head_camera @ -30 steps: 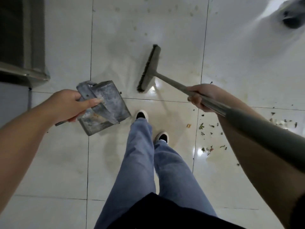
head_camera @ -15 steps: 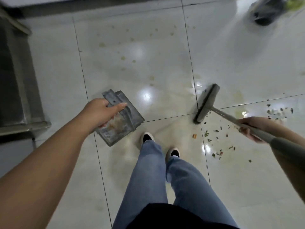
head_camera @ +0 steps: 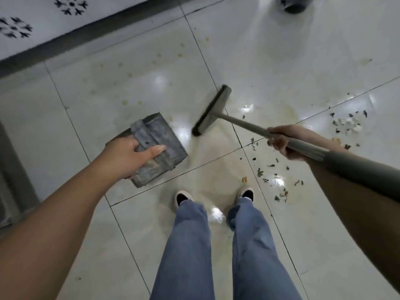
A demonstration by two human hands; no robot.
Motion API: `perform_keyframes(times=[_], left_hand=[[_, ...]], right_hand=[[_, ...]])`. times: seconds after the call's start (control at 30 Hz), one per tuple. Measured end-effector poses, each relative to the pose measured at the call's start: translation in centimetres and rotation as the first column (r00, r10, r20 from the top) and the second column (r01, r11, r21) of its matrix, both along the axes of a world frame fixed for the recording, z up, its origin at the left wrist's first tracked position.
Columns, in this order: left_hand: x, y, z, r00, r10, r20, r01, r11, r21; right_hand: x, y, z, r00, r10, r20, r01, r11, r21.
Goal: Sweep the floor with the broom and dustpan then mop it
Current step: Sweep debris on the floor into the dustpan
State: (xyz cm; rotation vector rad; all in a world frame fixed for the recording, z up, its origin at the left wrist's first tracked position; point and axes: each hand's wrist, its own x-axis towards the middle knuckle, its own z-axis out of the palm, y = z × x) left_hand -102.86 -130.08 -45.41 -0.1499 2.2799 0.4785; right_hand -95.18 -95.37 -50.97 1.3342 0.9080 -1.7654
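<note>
Dustpan (head_camera: pixel 159 148) at left, in left hand (head_camera: pixel 127 156), above floor (head_camera: pixel 281 61). Broom (head_camera: pixel 213 111) head ahead of feet, handle running right into right hand (head_camera: pixel 281 141). Debris (head_camera: pixel 272 176) on floor right of feet; second debris patch (head_camera: pixel 346 123) farther right.

No readable text anywhere that I can find. The dustpan (head_camera: pixel 159 148) shows bare grey metal, no label or brand. The broom (head_camera: pixel 213 110) head and handle carry no marking I can make out. The white surface (head_camera: pixel 43 20) at top left has dark snowflake-like patterns, decoration only, not letters or numbers. The floor tiles (head_camera: pixel 281 61) show stains and glare, no signs. The dark object (head_camera: pixel 294 4) at the top edge is too cropped to read.
</note>
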Motion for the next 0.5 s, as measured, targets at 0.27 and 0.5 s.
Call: perform_keyframes(times=[0.27,0.5], left_hand=[[2.6,10.1,0.4,0.989,-0.141,0.034,0.144,0.986,-0.089],[5.6,17.4,0.6,0.929,-0.344,0.138,0.359,0.927,-0.111]], right_hand=[[5.8,11.1,-2.3,0.999,0.037,0.039,-0.040,0.996,0.074],[16.0,23.4,-0.3,0.971,-0.163,0.173,0.146,0.983,0.110]])
